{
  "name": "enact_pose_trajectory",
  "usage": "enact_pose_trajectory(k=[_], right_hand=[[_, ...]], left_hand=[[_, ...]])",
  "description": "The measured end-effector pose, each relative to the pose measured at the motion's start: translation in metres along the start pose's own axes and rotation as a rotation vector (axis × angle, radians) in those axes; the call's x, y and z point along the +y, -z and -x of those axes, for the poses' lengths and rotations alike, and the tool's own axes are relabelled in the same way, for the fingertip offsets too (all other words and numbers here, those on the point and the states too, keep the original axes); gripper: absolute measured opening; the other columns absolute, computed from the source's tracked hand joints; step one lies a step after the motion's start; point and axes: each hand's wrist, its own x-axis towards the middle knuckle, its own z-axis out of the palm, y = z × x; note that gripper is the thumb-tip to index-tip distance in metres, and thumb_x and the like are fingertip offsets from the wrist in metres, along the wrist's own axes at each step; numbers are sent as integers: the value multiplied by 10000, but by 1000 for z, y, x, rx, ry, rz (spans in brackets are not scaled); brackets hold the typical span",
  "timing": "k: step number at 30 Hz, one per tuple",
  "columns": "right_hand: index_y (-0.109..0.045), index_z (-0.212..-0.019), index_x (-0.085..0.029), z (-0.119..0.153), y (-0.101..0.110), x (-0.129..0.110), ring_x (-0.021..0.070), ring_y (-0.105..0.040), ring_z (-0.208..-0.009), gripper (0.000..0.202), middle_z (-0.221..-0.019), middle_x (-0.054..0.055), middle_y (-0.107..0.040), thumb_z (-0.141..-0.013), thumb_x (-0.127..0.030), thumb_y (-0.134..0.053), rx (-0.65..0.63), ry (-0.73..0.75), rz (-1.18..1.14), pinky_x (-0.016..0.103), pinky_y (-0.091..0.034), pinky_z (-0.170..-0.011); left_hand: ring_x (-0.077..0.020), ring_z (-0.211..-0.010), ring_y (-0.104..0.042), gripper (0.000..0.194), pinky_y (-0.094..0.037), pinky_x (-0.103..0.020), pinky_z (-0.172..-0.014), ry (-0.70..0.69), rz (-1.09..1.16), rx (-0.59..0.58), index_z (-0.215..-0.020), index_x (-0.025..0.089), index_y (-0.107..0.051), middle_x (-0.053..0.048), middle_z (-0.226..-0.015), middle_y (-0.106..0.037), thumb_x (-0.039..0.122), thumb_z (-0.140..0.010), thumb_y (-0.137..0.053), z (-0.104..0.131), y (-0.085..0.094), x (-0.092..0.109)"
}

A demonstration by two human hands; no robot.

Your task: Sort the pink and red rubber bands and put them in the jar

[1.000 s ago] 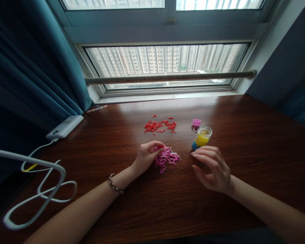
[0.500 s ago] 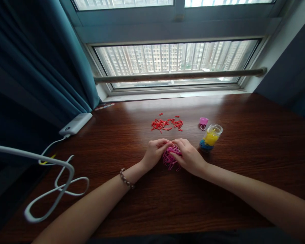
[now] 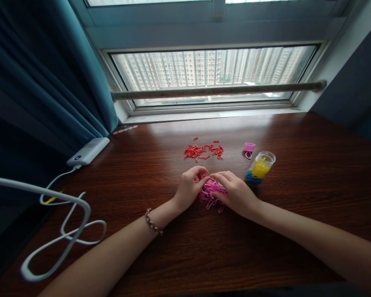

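Observation:
A pile of pink clips (image 3: 212, 192) lies on the dark wooden table between both hands. My left hand (image 3: 190, 185) is at the pile's left edge, thumb and fingers curled together around something I cannot make out. On the other side my right hand (image 3: 236, 192) rests against the pile, thumb and fingers apart over the pink clips. Beyond the hands lie many red clips (image 3: 195, 152), loosely scattered. A clear jar (image 3: 260, 168) with yellow and blue pieces inside stands tilted-looking to the right of my right hand. Behind it is a small pink cap (image 3: 249, 147) with a loop.
A white power bank (image 3: 89, 152) sits at the table's left edge, with a white cable (image 3: 80, 231) looping toward the front left. A blue curtain (image 3: 89, 74) hangs at the left. Behind the table is a window with a horizontal rail (image 3: 219, 90).
My right hand has shifted slightly right and its fingers have parted from my left hand's. The pink pile is a little more spread out and more visible. The view has moved slightly.

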Motion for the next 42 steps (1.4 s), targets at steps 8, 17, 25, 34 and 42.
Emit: enact_pose_trajectory(k=[8,17,25,34,42], right_hand=[[-501,-1064,-233,11,64,-4,201,-490,-766,468,-858,38,-501,-645,-202,-706,950,186,177,347,-436,-652],[-590,-886,-171,19,28,5,154,-531,-709,125,-760,42,-601,-844,-123,-483,208,207,75,293,-451,-662],[-467,-1189,-284,31,48,6,208,-552,-923,398,-1033,40,-603,-821,-137,-502,323,215,66,372,-463,-810],[-175,-1311,-172,26,49,31,291,-451,-1039,816,-1234,161,-334,-674,-337,-657,595,-414,-8,462,-422,-856],[-365,-1170,-173,32,29,32,283,-471,-998,466,-1066,128,-458,-751,-237,-558,464,-437,-45,450,-409,-857]], left_hand=[[-165,-857,-546,97,-429,-290,-786,-79,-85,-154,-823,207,-666,-37,-899,-601,215,-748,-605,-4,10,5],[-122,-642,-512,53,-407,-239,-615,-64,-279,-191,-745,166,-610,-5,-701,-561,203,-764,-578,-3,17,14],[-247,-923,-501,417,-423,-361,-794,-42,-463,-196,-997,143,-567,-108,-960,-554,457,-724,-587,1,20,16],[-205,-818,-526,534,-444,-320,-748,-22,-332,-334,-1031,172,-554,-66,-917,-522,499,-624,-663,9,9,16],[-171,-798,-535,204,-440,-286,-745,-126,-284,-295,-903,200,-621,-42,-872,-563,325,-742,-606,14,-1,19]])
